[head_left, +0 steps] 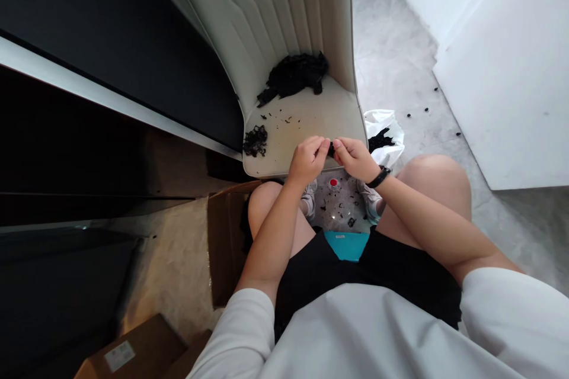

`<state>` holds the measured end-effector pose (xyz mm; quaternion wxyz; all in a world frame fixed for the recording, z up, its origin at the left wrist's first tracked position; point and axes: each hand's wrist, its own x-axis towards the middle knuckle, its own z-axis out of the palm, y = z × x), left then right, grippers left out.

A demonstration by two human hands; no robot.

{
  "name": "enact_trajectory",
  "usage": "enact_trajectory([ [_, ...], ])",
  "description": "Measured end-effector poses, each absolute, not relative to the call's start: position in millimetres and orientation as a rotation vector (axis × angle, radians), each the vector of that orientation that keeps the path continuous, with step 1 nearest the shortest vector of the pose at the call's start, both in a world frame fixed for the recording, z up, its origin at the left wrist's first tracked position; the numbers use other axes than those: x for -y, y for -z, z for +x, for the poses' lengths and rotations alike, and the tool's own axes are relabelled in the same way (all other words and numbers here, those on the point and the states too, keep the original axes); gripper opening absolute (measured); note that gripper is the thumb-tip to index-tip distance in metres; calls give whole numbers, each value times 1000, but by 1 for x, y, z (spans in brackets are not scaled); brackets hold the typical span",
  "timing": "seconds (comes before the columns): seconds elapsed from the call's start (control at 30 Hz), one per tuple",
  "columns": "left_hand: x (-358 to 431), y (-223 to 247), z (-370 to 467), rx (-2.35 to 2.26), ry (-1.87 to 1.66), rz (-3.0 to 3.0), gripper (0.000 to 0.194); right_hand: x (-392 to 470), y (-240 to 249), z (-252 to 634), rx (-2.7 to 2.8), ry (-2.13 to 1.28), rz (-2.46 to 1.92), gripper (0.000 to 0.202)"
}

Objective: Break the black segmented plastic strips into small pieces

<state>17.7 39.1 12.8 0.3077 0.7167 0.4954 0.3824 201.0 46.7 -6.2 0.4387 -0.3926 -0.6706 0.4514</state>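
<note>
My left hand [307, 160] and my right hand [353, 157] meet above the front edge of the chair seat [306, 130]. Between their pinched fingers is a small black piece [331, 150], mostly hidden, and I cannot make out its kind. Both hands are closed on it. At the back of the seat lies a large heap of crumpled black material [296, 75]. A smaller tangle of thin black scraps [255, 141] rests at the seat's left front corner, with tiny black crumbs scattered between.
A white plastic bag [395, 151] holding black pieces stands right of the chair. Below my hands, a clear plastic bottle [338, 207] with a red cap lies among black bits. Cardboard boxes [142, 346] are at left. A white panel [507, 100] stands on the right.
</note>
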Motion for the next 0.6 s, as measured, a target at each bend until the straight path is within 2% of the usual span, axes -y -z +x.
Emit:
enact_trajectory([
  [0.17, -39, -9, 18, -1279, -923, 1735, 75, -46, 11, 199, 1651, -1280, -910, 78],
  [0.37, -43, -2, 8, -1004, -858, 1475, 71, -46, 15, 199, 1423, -1505, -784, 73],
  [0.47, -41, -2, 5, -935, -875, 1284, 76, -44, 9, 197, 1264, -1605, -657, 71],
  [0.6, -36, -9, 2, -870, -828, 1282, 83, -49, 3, 199, 1160, -1564, -637, 71],
])
